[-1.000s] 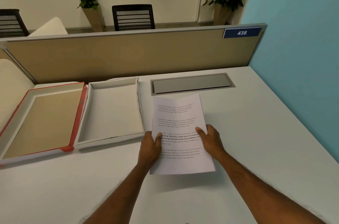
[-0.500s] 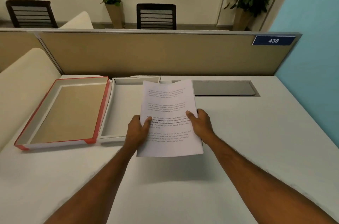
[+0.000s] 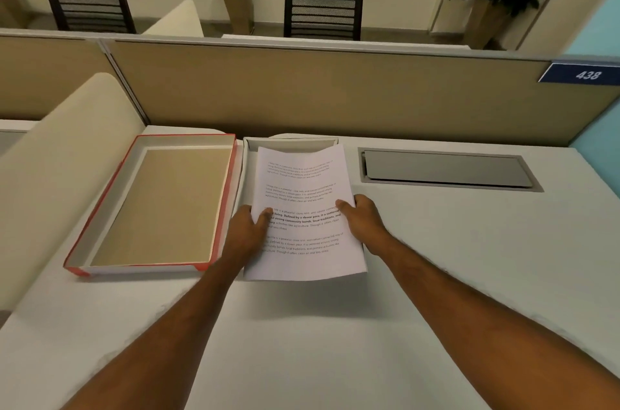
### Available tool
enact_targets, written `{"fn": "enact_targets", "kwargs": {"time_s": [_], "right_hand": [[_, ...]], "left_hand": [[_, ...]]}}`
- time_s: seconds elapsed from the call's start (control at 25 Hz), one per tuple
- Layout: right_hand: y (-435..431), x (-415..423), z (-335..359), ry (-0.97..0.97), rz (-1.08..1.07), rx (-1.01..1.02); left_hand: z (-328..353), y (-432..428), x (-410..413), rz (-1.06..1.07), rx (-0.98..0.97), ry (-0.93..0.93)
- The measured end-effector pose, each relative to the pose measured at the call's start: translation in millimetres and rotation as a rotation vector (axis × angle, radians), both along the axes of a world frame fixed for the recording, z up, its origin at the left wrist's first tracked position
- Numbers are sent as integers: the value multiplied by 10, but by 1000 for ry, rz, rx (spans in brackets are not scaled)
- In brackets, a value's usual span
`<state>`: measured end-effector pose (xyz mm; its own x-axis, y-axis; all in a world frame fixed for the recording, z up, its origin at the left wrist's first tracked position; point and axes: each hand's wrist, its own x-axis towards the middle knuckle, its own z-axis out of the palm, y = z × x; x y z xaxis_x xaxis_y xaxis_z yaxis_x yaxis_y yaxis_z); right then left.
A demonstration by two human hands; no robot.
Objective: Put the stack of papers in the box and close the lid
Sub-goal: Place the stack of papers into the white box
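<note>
A stack of white printed papers (image 3: 302,195) hangs over the open white box (image 3: 288,142) and hides nearly all of it; only the box's far wall and left wall show. My left hand (image 3: 246,235) grips the stack's left edge, thumb on top. My right hand (image 3: 364,221) grips its right edge in the same way. The red-edged lid (image 3: 110,205) lies upside down on the desk, just left of the box, its tan inside facing up.
A grey cable hatch (image 3: 446,169) is set into the white desk (image 3: 335,342) right of the box. A tan partition (image 3: 335,91) with a blue 438 sign (image 3: 585,74) closes the back. A cream curved panel (image 3: 60,154) borders the left side.
Both hands have carried the stack leftward, from the desk beside the box to above the box. The camera view has also shifted left.
</note>
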<state>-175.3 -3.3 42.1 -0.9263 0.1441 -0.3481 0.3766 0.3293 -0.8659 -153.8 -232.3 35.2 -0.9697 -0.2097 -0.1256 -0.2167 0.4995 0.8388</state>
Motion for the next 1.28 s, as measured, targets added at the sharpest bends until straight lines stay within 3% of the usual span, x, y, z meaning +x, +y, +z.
{"fn": "enact_targets", "kwargs": {"time_s": [0.52, 0.88, 1.28], "right_hand": [[-382, -755, -311, -111, -44, 72], [-552, -785, -438, -157, -4, 204], [-557, -687, -498, -119, 59, 242]], "left_hand": [[-209, -334, -839, -76, -28, -230], [-350, -150, -901, -17, -201, -376], [-435, -44, -785, 103, -142, -330]]}}
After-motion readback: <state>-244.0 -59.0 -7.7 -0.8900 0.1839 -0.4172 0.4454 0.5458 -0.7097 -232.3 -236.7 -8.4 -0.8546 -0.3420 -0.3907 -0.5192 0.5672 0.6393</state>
